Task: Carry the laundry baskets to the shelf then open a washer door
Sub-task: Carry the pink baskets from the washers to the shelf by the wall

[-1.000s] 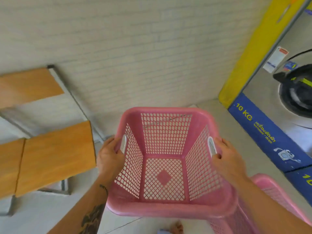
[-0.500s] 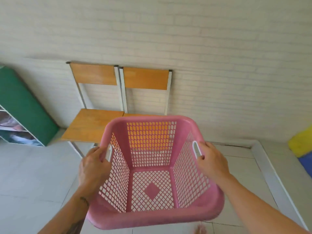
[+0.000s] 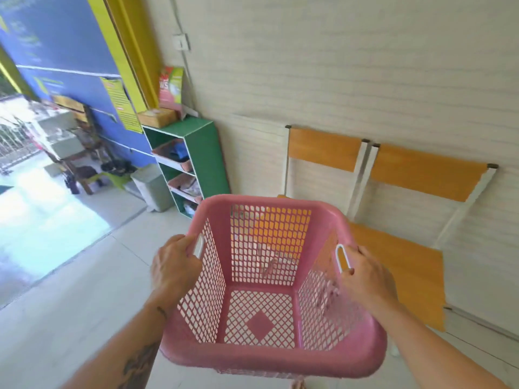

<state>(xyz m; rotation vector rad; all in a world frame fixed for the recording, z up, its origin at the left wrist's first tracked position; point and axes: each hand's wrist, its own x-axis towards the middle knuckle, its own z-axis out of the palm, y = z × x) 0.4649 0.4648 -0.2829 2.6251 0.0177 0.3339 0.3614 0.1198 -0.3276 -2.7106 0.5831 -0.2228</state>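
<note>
A pink laundry basket (image 3: 269, 279) hangs between the person's hands, the left hand (image 3: 174, 266) and the right hand (image 3: 365, 272) each gripping a side handle slot.

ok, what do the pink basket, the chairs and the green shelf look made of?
The pink basket looks like moulded plastic, semi-matte: one-piece lattice walls, rounded rim. The chairs have orange-brown seats and backs, likely wood or laminate board, on white-painted tube frames, probably metal. The green shelf is thin flat panels, evenly coloured; board or sheet metal, cannot tell.
</note>
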